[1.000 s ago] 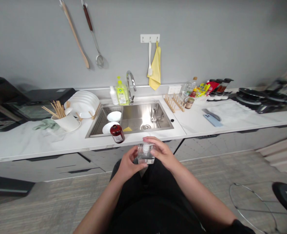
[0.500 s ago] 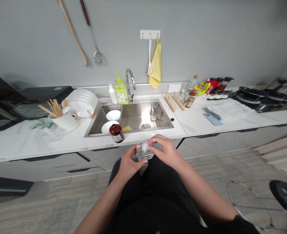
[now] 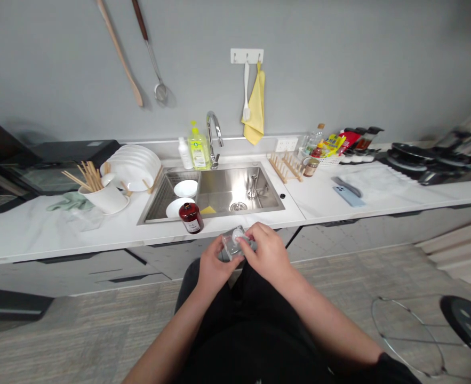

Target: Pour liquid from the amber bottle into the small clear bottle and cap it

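A small clear square bottle [image 3: 231,248] with a rounded, whitish stopper [image 3: 238,235] is held in front of the counter's edge, above my lap. My left hand [image 3: 215,266] grips the bottle's body from the left, thumb on the near side. From the right, my right hand [image 3: 269,250] closes its thumb and fingers around the stopper; whether the stopper is seated or loose, I cannot tell. Just beyond my left hand, an amber bottle [image 3: 191,218] with a pale label stands upright on the counter's front edge, its neck uncapped.
Behind the amber bottle is a steel sink [image 3: 273,209] with white bowls [image 3: 186,188] in its left side. A holder of chopsticks [image 3: 109,198] and racked plates [image 3: 139,160] stand left. To the right are a wooden rack [image 3: 285,168] and a phone [image 3: 348,196].
The clear bottle has tilted slightly between my hands. My right thumb has shifted left across the stopper. The amber bottle stays where it was.
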The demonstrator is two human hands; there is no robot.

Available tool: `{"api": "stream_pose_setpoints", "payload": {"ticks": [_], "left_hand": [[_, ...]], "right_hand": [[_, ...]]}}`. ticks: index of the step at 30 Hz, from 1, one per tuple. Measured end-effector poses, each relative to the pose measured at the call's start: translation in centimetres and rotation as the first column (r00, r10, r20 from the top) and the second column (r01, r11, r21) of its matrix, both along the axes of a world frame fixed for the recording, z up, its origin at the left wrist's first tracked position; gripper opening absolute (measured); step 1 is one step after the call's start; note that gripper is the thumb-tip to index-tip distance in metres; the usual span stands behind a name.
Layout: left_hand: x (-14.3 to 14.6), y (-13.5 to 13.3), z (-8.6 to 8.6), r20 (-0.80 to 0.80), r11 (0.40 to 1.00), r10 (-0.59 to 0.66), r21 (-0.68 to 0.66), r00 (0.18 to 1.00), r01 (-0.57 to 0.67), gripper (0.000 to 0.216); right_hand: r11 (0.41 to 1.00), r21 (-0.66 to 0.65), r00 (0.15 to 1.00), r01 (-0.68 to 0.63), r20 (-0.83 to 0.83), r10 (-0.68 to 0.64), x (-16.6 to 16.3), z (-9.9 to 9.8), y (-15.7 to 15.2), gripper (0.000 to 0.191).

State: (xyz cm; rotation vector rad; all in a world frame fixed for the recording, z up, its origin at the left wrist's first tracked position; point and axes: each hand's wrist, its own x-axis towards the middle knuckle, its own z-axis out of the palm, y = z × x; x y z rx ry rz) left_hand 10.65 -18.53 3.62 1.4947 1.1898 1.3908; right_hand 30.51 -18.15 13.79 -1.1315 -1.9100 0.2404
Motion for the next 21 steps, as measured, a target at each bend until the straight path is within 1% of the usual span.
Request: {"api": "stream_pose_setpoints", "payload": {"ticks": [1, 2, 3, 4, 5, 6, 7, 8, 11, 14, 16, 17, 19, 20, 21], "left_hand": [[0.0, 0.2, 0.2, 0.066, 0.998, -0.057, -0.021, 0.996, 0.059, 0.072], [-0.2, 0.4, 0.5, 0.134, 0.99, -0.125, -0.041, 0.983, 0.131, 0.076], [-0.3, 0.6, 0.9, 0.194, 0.976, -0.196, -0.055, 0.961, 0.211, 0.079], [-0.5, 0.8, 1.2, 0.238, 0.956, -0.264, -0.063, 0.935, 0.286, 0.08], [-0.7, 1.0, 1.5, 0.263, 0.936, -0.318, -0.065, 0.911, 0.346, 0.08], [-0.9, 1.3, 1.8, 0.273, 0.92, -0.358, -0.063, 0.893, 0.388, 0.08], [-0.9, 1.6, 2.0, 0.271, 0.91, -0.382, -0.057, 0.884, 0.411, 0.079], [-0.9, 1.9, 2.1, 0.263, 0.906, -0.394, -0.05, 0.881, 0.421, 0.079], [-0.2, 3.4, 1.5, 0.198, 0.904, -0.41, -0.044, 0.89, 0.426, 0.086], [0.6, 5.4, 0.1, 0.02, 0.918, -0.393, -0.039, 0.919, 0.394, 0.099], [1.0, 7.0, -0.9, -0.165, 0.94, -0.335, -0.001, 0.927, 0.34, 0.098], [1.1, 7.8, -1.3, -0.264, 0.951, -0.29, 0.031, 0.92, 0.309, 0.092], [1.0, 9.5, -2.0, -0.446, 0.961, -0.185, 0.105, 0.876, 0.256, 0.075], [1.0, 10.3, -2.3, -0.52, 0.961, -0.135, 0.14, 0.844, 0.24, 0.068], [1.0, 11.2, -2.5, -0.58, 0.958, -0.092, 0.17, 0.809, 0.231, 0.062]], "right_hand": [[0.999, -0.012, 0.998, -0.047, -0.035, 0.047, 0.5, -0.1, 0.5, 0.016], [0.993, -0.035, 0.99, -0.116, -0.083, 0.112, 1.1, -0.4, 1.1, 0.03], [0.977, -0.071, 0.972, -0.2, -0.136, 0.189, 1.7, -0.8, 1.7, 0.05], [0.949, -0.119, 0.945, -0.292, -0.188, 0.267, 2.3, -1.4, 2.3, 0.068], [0.909, -0.177, 0.913, -0.378, -0.235, 0.334, 2.9, -2.0, 2.8, 0.08], [0.869, -0.229, 0.885, -0.439, -0.275, 0.375, 3.3, -2.7, 3.1, 0.085], [0.839, -0.27, 0.868, -0.472, -0.308, 0.389, 3.6, -3.3, 3.4, 0.085], [0.829, -0.293, 0.863, -0.477, -0.334, 0.378, 3.7, -3.8, 3.6, 0.083], [0.861, -0.295, 0.878, -0.415, -0.378, 0.294, 4.2, -4.8, 4.1, 0.077], [0.907, -0.276, 0.904, -0.317, -0.377, 0.201, 6.1, -5.2, 5.8, 0.075], [0.95, -0.265, 0.926, -0.166, -0.372, 0.058, 8.7, -5.7, 8.0, 0.076], [0.961, -0.267, 0.928, -0.07, -0.372, -0.036, 10.3, -6.0, 9.4, 0.078], [0.951, -0.284, 0.904, 0.12, -0.364, -0.223, 14.0, -7.0, 12.4, 0.083], [0.936, -0.286, 0.887, 0.206, -0.35, -0.302, 15.9, -7.5, 14.0, 0.086], [0.908, -0.29, 0.865, 0.302, -0.317, -0.389, 17.8, -8.1, 15.5, 0.087]]}}
